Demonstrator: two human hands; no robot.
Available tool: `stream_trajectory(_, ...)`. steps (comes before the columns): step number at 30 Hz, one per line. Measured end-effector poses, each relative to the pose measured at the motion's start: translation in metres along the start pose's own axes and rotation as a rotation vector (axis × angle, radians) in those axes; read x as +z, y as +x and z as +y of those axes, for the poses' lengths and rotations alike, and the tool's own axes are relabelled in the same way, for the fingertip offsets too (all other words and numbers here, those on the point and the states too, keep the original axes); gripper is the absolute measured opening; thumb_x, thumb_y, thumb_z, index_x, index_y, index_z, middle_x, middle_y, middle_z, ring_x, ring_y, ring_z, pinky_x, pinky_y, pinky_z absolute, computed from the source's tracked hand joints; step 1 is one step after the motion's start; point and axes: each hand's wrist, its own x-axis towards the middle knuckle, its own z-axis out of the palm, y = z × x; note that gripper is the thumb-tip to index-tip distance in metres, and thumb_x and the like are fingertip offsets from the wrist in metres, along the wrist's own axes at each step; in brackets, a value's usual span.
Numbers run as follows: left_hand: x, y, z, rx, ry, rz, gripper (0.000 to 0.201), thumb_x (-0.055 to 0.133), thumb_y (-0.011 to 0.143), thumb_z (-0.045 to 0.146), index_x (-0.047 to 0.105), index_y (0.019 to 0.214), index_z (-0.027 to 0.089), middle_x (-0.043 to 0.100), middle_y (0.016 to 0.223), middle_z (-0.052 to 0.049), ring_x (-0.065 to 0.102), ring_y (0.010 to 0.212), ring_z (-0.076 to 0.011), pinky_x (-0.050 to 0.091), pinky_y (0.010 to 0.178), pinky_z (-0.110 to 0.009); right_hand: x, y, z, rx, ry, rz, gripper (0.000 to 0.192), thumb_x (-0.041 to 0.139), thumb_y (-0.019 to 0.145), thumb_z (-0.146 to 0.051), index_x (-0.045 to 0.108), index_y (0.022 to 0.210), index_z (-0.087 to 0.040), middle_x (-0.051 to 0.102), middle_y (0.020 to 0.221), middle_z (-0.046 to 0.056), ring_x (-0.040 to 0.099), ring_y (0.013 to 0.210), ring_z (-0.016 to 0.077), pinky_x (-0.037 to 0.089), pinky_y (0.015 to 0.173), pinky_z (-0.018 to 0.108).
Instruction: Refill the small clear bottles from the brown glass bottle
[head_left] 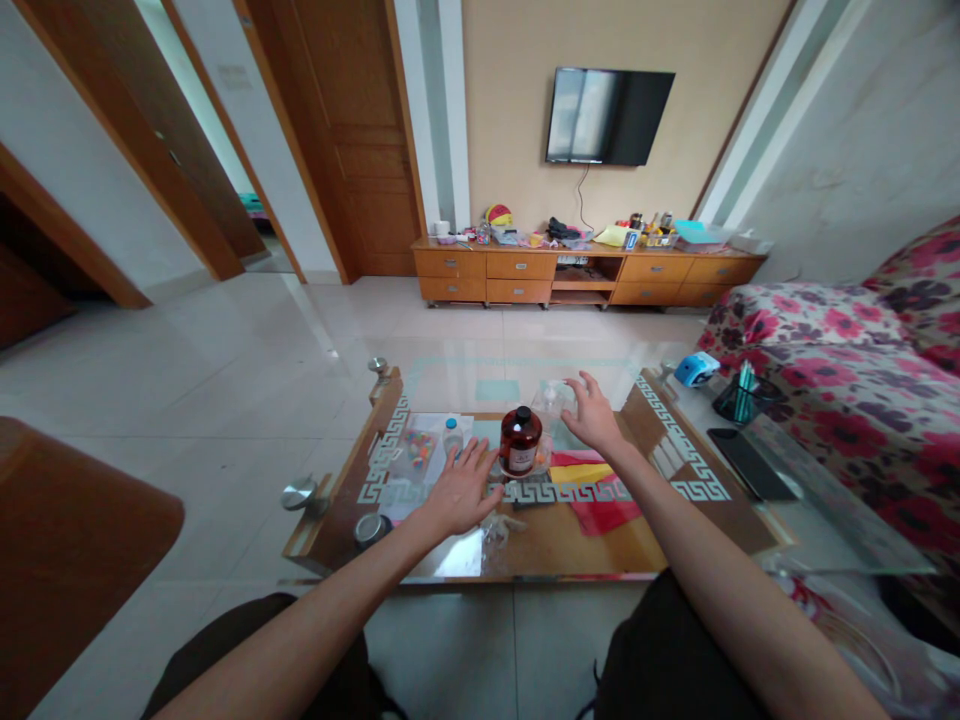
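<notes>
A brown bottle [520, 440] with a black cap and a pale label stands upright on the glass coffee table [540, 568]. Just left of it, my left hand [466, 490] is held palm down with its fingers spread, holding nothing. My right hand [595, 410] is beyond the bottle to the right, its thumb and fingers apart. Beside those fingertips is a clear, see-through container [551, 397]; whether I touch it, I cannot tell. A small clear bottle with a blue cap [451, 436] is past my left fingertips.
A dark-lidded jar [371, 530] is near the table's left front. To the right are a black phone [750, 464], a pen holder [742, 398] and a blue item [697, 369]. A flowered sofa [825, 360] borders the right side; a low cabinet [521, 266] lines the wall.
</notes>
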Motion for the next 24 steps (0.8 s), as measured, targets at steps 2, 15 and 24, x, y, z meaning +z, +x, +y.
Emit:
stream_trajectory(2,0.0003,0.0,-0.0001,-0.003,-0.001,-0.001,0.073,0.039,0.106,0.061,0.037,0.167,0.022,0.033,0.175,-0.015,0.022,0.165,-0.0367,0.017,0.132,-0.062,-0.0002,0.0001,-0.0002,0.003,0.003,-0.003,0.068,0.066,0.088,-0.03,0.049,0.153,-0.024,0.03,0.171,0.016,0.048,0.146,0.0386,0.046,0.118,0.057)
stream_trajectory(15,0.0004,-0.0003,-0.0003,-0.009,-0.006,0.0,0.072,0.041,0.106,0.059,0.038,0.167,0.022,0.033,0.175,-0.014,0.021,0.165,-0.0368,0.016,0.132,-0.061,-0.0006,-0.0003,-0.0002,-0.01,0.011,0.01,0.066,0.066,0.088,-0.03,0.051,0.152,-0.023,0.031,0.17,0.017,0.05,0.144,0.0399,0.047,0.116,0.058)
stream_trajectory(24,0.0012,-0.0004,-0.0004,-0.004,0.004,0.001,0.071,0.04,0.106,0.06,0.038,0.166,0.022,0.033,0.175,-0.015,0.023,0.165,-0.0368,0.017,0.132,-0.061,0.002,0.0007,0.0025,-0.015,0.003,0.015,0.067,0.068,0.087,-0.031,0.05,0.152,-0.024,0.032,0.169,0.016,0.049,0.145,0.0394,0.048,0.116,0.058)
